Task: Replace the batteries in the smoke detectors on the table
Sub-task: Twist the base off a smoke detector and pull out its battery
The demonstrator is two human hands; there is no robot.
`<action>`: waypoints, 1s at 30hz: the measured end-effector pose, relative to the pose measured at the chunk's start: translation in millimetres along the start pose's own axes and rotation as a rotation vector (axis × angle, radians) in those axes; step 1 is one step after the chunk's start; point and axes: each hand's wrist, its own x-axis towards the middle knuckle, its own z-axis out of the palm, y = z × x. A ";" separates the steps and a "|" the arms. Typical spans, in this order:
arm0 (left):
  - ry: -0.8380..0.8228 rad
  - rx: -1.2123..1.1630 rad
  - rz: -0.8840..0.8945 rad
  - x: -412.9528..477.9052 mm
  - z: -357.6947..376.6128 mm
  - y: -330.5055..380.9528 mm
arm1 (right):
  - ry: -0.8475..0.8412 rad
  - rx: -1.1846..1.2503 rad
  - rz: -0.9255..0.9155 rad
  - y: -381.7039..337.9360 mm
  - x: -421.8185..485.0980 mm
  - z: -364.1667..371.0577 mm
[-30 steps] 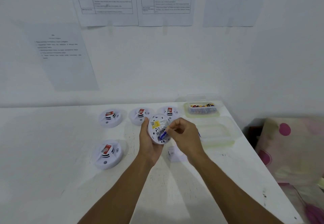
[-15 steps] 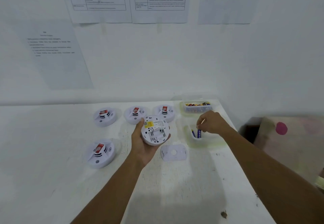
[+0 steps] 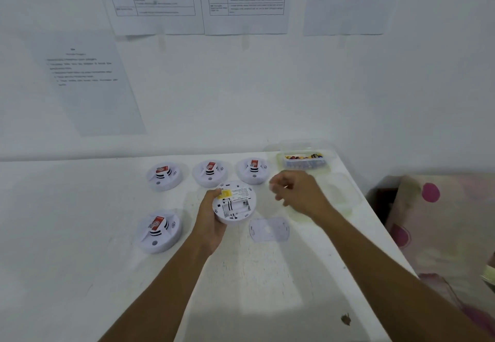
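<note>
Detector (image 3: 234, 203) is gripped back-up by left hand (image 3: 211, 223) above table (image 3: 80, 234), bay apparently empty. Right hand (image 3: 297, 194) fingers curled; contents cannot be told. Four other detectors (image 3: 160, 230) judged untouched.

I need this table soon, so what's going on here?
A person is midway through a battery swap. Their left hand holds a round white plastic smoke detector upside down, its battery bay open and apparently empty. The right hand hovers just to its right, fingers curled but too blurred to tell if they hold anything. The detector's white back cover lies on the white table nearby, four more white detectors sit face-up, and a clear plastic tub of batteries stands at the far right corner.
</note>
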 end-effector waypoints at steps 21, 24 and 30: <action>0.159 1.179 0.469 -9.3 -41.7 -4.5 | 0.153 0.052 0.227 31.3 -25.2 91.2; 0.158 1.222 0.534 -9.2 -44.0 -7.0 | 0.169 0.029 0.199 30.2 -26.8 91.8; 0.147 1.325 0.643 -14.3 -56.3 16.0 | 0.260 -0.073 0.054 16.6 -33.8 94.9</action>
